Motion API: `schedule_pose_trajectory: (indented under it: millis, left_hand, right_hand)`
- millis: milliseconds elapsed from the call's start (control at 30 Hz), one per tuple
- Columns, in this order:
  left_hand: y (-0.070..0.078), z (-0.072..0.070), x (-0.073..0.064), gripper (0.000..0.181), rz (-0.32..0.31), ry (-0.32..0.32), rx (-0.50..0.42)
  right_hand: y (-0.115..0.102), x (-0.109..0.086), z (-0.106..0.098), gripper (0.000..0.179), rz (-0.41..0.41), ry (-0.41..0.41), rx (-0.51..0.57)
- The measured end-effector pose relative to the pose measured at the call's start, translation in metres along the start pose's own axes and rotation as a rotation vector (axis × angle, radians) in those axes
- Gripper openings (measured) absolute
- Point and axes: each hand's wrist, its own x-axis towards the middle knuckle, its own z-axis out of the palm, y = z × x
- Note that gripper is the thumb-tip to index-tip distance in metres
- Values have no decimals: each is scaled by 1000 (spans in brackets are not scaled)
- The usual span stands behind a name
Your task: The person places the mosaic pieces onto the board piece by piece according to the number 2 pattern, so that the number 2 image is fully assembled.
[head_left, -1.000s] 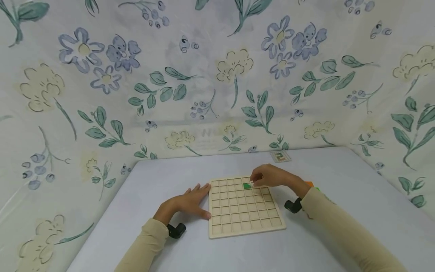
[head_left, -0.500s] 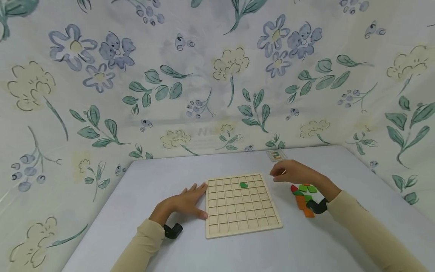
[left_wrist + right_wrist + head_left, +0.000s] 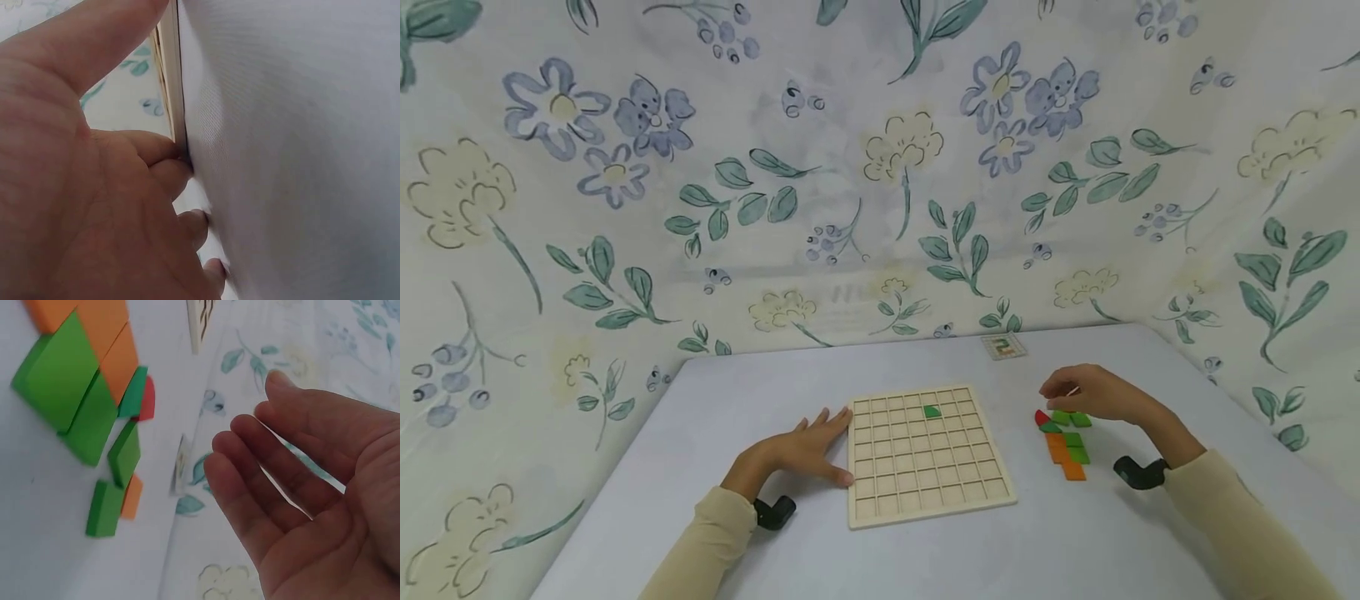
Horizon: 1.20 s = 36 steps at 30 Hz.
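Note:
A wooden grid board (image 3: 895,483) lies on the table, with one green tile (image 3: 932,412) sitting in a cell near its far edge. Along the board's left side rests my left hand (image 3: 797,452), fingers spread; in the left wrist view, thumb and fingertips touch the board's edge (image 3: 170,81). My right hand (image 3: 1097,392) hovers over the far end of a group of loose tiles, its fingers loosely bent and nothing between them. That group has light green tiles (image 3: 56,375), orange tiles (image 3: 103,325), a dark green tile (image 3: 133,394) and a red tile (image 3: 148,400).
A small card with a printed grid pattern (image 3: 1003,347) lies at the back of the white table (image 3: 760,375). Behind the table hangs a flowered cloth (image 3: 820,200). Each wrist wears a black camera, the right one (image 3: 1138,472) low beside the tiles.
My right hand has left the board, where the green tile stays, and moved right to above the loose tiles. The left hand keeps its place at the board's edge.

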Motion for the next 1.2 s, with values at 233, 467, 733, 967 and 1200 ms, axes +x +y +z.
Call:
schedule_pose_trajectory:
  millis: [233,467,733,967,1200]
  left_hand:
    - [-3,0,-1,118,6,-4,-5]
    - [-3,-2,-5,115,5,-7,-1]
    - [-3,0,-1,115,18,-6,-1]
    - [-2,0,-1,115,10,-9,-4]
    - [-3,0,-1,115,18,-5,0]
  right_hand:
    - [32,-7,-4,30,82,10,88]
    - [57,-13,-6,27,172,7,67]
    - [63,-16,-3,25,182,-39,82]
    - [62,-15,1,21,110,-43,48]
    - [64,-14,4,25,87,-28,25]
